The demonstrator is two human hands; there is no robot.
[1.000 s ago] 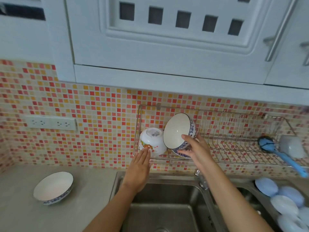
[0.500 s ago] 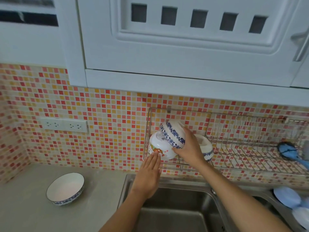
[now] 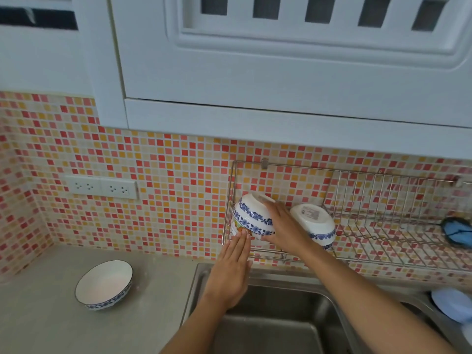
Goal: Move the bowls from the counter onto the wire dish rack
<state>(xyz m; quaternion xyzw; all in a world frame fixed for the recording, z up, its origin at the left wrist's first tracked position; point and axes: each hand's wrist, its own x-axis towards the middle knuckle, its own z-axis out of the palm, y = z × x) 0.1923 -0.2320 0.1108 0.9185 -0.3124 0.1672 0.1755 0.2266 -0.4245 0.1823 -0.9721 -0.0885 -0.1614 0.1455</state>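
Note:
A wire dish rack [image 3: 383, 242] hangs on the tiled wall above the sink. At its left end my right hand [image 3: 283, 227] grips a white bowl with blue flower bands [image 3: 251, 215], turned upside down on top of a bowl with an orange pattern [image 3: 238, 228], which is mostly hidden. My left hand [image 3: 231, 269] is flat with straight fingers, and its fingertips touch the lower bowl's edge. Another upside-down white bowl with a blue rim [image 3: 315, 223] lies on the rack just right of my right hand. One blue-rimmed bowl [image 3: 104, 283] stands upright on the grey counter [image 3: 38, 318].
A steel sink [image 3: 281, 323] lies below the rack, under both forearms. A blue brush [image 3: 457, 232] rests at the rack's right end. Pale blue dishes [image 3: 452, 304] sit at the far right. Wall sockets [image 3: 102, 187] are left of the rack, and white cabinets hang above it.
My right hand has turned the blue-banded bowl over and lowered it onto the orange-patterned bowl. The left hand has stayed against that bowl. The view has shifted left.

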